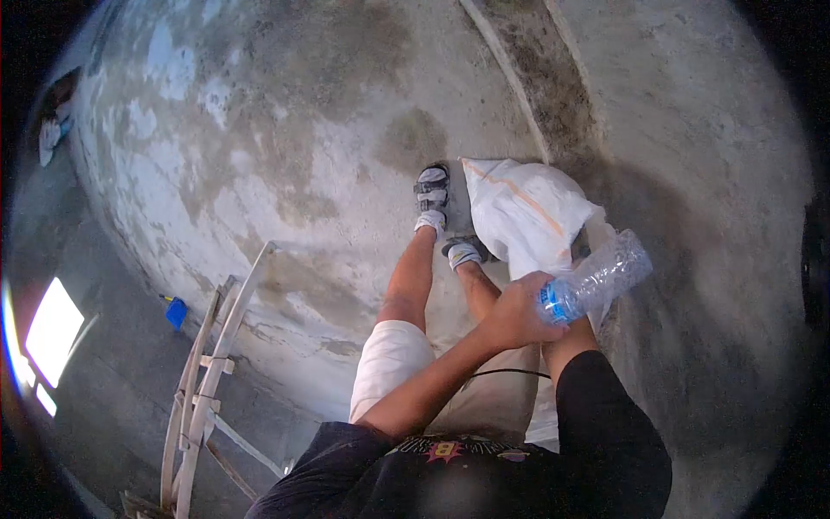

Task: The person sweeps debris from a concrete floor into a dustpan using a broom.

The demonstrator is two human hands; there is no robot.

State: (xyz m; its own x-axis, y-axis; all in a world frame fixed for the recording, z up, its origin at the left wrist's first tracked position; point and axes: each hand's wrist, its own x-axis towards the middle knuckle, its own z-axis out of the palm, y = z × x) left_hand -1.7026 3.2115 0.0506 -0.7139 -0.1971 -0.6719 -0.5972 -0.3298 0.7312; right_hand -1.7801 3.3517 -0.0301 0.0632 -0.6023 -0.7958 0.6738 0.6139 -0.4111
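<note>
My left hand [521, 311] is closed around a clear plastic bottle [609, 270] near its blue-labelled end. The bottle is tilted, its other end pointing up and to the right. It looks see-through, with no liquid that I can make out. Behind it a white woven sack [523, 208] with an orange stripe rests on the floor, bulging, by my feet. My right forearm [569, 344] reaches up under the bottle. The right hand itself is hidden behind the bottle and my left hand, close to the sack's near end, so its grip does not show.
Stained concrete floor [346, 164] spreads around me, with a raised ridge [510, 69] and a dark channel ahead. A wooden ladder-like frame [203, 389] stands at the left. Beyond it lies a small blue object [175, 312]. My sandalled foot [432, 186] is beside the sack.
</note>
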